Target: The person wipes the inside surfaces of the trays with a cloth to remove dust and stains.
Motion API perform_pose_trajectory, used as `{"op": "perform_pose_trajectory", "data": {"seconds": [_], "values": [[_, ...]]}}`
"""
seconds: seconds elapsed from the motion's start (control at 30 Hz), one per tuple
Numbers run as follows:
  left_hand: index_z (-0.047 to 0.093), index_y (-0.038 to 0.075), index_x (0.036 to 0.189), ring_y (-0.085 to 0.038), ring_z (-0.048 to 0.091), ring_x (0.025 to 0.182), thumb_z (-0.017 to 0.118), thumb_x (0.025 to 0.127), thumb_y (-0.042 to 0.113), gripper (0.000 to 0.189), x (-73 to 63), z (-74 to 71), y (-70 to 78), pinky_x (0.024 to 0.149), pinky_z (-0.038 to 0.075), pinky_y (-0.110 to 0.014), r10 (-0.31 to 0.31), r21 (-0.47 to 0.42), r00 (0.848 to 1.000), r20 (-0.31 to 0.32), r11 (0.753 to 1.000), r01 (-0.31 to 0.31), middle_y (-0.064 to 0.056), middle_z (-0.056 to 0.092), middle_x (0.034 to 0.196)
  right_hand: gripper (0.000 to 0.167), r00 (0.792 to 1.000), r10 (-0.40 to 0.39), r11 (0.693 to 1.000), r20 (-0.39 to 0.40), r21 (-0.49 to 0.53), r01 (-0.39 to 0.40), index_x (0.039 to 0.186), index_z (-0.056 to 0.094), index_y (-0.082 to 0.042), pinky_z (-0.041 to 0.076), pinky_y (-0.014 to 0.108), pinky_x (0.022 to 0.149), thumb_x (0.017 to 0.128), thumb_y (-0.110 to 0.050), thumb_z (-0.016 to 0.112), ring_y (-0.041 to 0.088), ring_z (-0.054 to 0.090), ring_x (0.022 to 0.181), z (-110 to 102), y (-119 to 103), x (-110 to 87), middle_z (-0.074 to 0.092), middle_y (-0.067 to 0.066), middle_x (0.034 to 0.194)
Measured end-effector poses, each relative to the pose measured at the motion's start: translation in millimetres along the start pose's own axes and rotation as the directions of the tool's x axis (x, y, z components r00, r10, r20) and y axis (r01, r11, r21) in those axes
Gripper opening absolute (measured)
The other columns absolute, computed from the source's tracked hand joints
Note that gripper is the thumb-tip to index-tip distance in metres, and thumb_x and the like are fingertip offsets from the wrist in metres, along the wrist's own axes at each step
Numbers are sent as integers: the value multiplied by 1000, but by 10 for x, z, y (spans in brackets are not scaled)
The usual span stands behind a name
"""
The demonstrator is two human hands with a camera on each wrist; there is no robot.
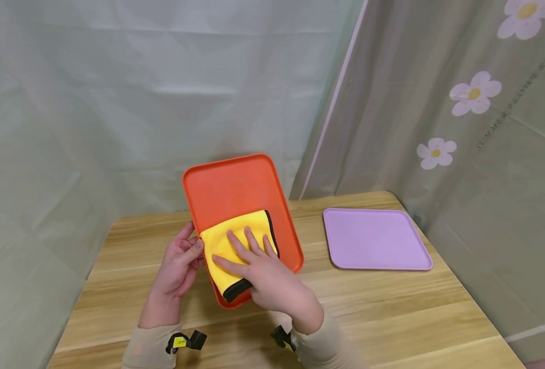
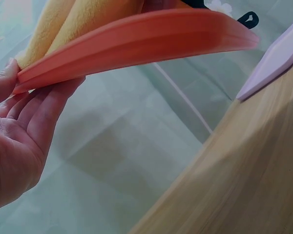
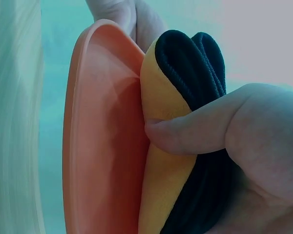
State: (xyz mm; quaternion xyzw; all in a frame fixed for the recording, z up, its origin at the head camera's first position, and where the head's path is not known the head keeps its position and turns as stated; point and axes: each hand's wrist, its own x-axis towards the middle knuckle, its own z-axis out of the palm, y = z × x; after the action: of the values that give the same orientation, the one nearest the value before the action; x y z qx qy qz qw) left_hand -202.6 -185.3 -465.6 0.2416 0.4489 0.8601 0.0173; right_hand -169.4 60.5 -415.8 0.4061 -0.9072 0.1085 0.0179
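Observation:
An orange-red tray (image 1: 240,184) is held up at a tilt above the table. My left hand (image 1: 180,264) grips its left edge, thumb on the near side at the cloth's corner. From the left wrist view, the fingers of the left hand (image 2: 36,114) support the tray's underside. A folded yellow cloth (image 1: 226,243) with black trim lies against the tray's inner face. My right hand (image 1: 272,279) presses on that cloth with its fingers spread and straight. In the right wrist view the thumb (image 3: 185,131) rests on the cloth's yellow side near the black edging.
A purple tray (image 1: 376,238) lies flat on the right part of the wooden table (image 1: 129,256). Pale curtains (image 1: 207,92) hang behind and at both sides, close to the table's edges. Each wrist carries a black camera strap.

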Motion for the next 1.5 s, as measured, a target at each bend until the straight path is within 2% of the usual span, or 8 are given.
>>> {"op": "perform_pose_trajectory", "data": {"seconds": [0.3, 0.53, 0.8, 1.2, 1.5], "values": [[47, 5, 155, -18, 77, 100, 42, 112, -6, 45, 19, 3, -3, 82, 64, -34, -13, 11, 1000, 0, 1000, 13, -11, 76, 124, 112, 1000, 9, 1000, 3, 2, -9, 167, 29, -44, 20, 69, 124, 82, 11, 75, 36, -4, 163, 5, 7, -2, -6, -3, 179], [47, 7, 156, -17, 77, 100, 43, 112, -4, 45, 2, -2, -3, 79, 64, -33, -20, 54, 999, -31, 998, 22, -8, 77, 122, 114, 1000, -8, 1000, 18, 26, 8, 168, 27, -43, 18, 68, 125, 81, 14, 73, 35, -6, 163, 5, 28, -16, -7, -2, 179], [48, 5, 155, -19, 77, 103, 40, 112, -6, 45, 18, -24, 1, 80, 64, -34, -26, 41, 1000, 1, 999, 26, -10, 77, 123, 115, 1000, -11, 998, 26, 67, 10, 169, 25, -43, 14, 67, 127, 81, 15, 73, 34, -9, 163, -10, 60, -42, -7, -2, 179], [49, 7, 155, -13, 75, 87, 38, 112, -6, 46, 1, -2, -24, 72, 63, -28, 0, 38, 999, -38, 999, 1, -6, 76, 100, 113, 999, 26, 994, 42, 103, -30, 168, 27, -43, 7, 66, 128, 82, 16, 71, 33, -14, 162, -59, 140, -106, -9, -4, 179], [51, 6, 152, -13, 74, 86, 37, 111, -8, 45, -11, -29, -12, 72, 63, -29, 18, 11, 999, -40, 1000, -17, -5, 76, 96, 111, 996, 82, 985, 15, 149, -84, 167, 31, -44, 6, 66, 128, 82, 21, 60, 33, -11, 163, -90, 249, -177, -5, -3, 179]]}}
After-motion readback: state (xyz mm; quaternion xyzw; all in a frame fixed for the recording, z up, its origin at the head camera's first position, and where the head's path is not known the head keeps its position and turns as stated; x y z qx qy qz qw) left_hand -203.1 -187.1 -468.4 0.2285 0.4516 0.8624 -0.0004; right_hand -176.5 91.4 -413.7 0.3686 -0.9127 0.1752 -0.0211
